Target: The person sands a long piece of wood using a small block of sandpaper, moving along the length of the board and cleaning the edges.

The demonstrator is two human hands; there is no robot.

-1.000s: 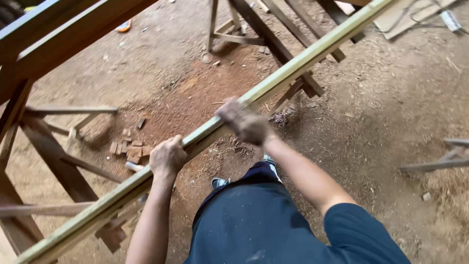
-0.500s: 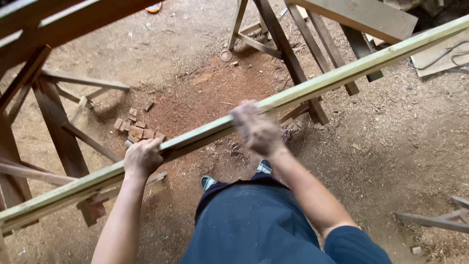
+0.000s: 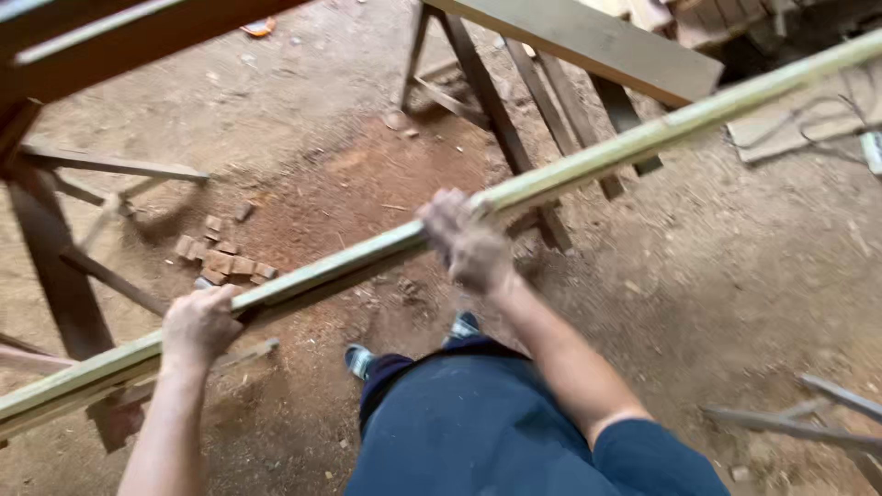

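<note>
A: Nearest stuff?
B: Left hand (image 3: 200, 323), fingers curled tight round the long pale wooden strip (image 3: 459, 225), low-left. Right hand (image 3: 467, 242) further along it, fingers wrapped over the top, bit blurred.
A: Strip's where?
B: Held in the air, slanting from bottom-left up to top-right, above the dirt floor (image 3: 717, 276).
A: Beyond that?
B: Small wood offcuts (image 3: 225, 262) on the floor past the left hand. Dark sawhorse legs (image 3: 64, 276) at left. Farther back, a trestle (image 3: 514, 138) w/ a plank (image 3: 597, 41) on top, behind the strip.
</note>
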